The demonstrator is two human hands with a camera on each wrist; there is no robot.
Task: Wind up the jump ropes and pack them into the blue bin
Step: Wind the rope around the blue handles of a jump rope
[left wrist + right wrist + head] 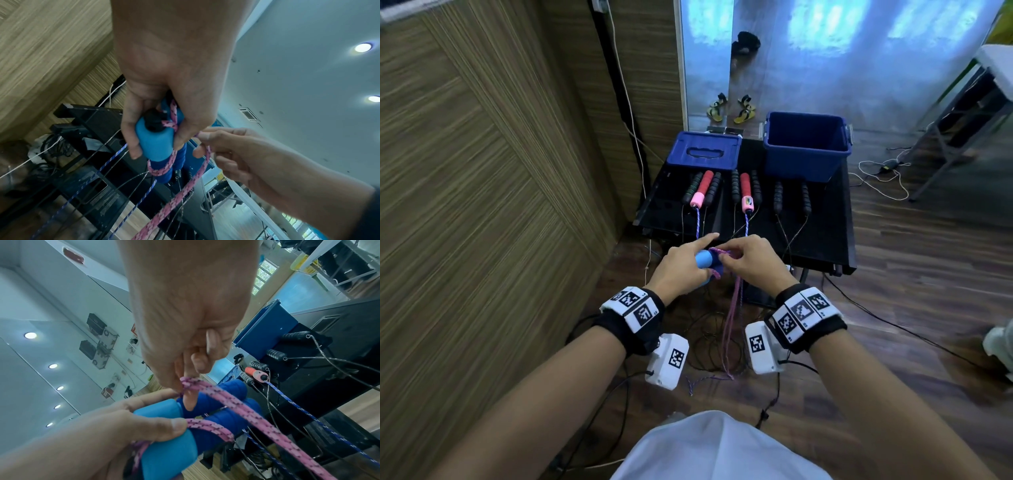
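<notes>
My left hand [681, 270] grips a pair of blue jump-rope handles [705, 262], held side by side in front of the black table; its forefinger points forward. In the left wrist view the handles [156, 142] have the pink rope [164, 168] looped round them. My right hand [743, 262] pinches a doubled bend of that pink rope [193, 383] just above the handles [213, 404]. The slack of the rope [732, 318] hangs down to the floor. The open blue bin [806, 147] stands at the table's back right.
Several other jump ropes with black and red-pink handles [703, 188] lie in a row on the black table [825, 233], cords trailing over its front edge. The blue lid [703, 150] lies at the back left. Cables litter the wooden floor [911, 291]. A wood-panel wall [482, 171] stands left.
</notes>
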